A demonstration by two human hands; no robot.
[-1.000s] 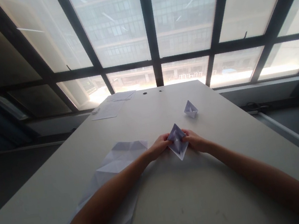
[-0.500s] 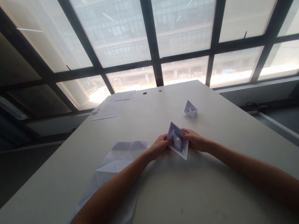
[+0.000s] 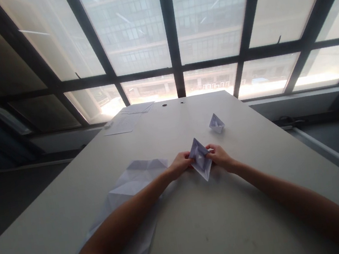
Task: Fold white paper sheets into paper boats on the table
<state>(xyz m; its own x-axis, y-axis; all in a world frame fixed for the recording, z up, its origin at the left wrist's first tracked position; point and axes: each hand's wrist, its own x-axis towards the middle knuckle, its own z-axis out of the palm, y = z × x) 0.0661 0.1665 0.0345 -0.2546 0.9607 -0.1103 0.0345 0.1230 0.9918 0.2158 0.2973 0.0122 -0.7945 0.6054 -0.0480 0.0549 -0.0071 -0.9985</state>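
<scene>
A folded white paper boat (image 3: 201, 160) is held between my two hands above the white table (image 3: 197, 224). My left hand (image 3: 181, 164) pinches its left side, the thumb on the inner face. On the opposite side my right hand (image 3: 220, 157) grips the edge, thumb inside and fingers behind the paper. Seen from above, the boat is spread into a diamond with a small raised peak in its middle. Farther back to the right, a second paper boat (image 3: 216, 124) stands upright on the table, apart from both hands.
Creased, unfolded paper (image 3: 127, 188) lies on the left, partly under my left forearm. Flat white sheets (image 3: 121, 125) rest at the far left corner beside a small whitish object (image 3: 108, 124). Large framed windows (image 3: 170, 29) rise beyond the table's far edge.
The boat in my hands has turned slightly, its near tip shifting a little left. Both hands keep their hold, and the second boat stays put.
</scene>
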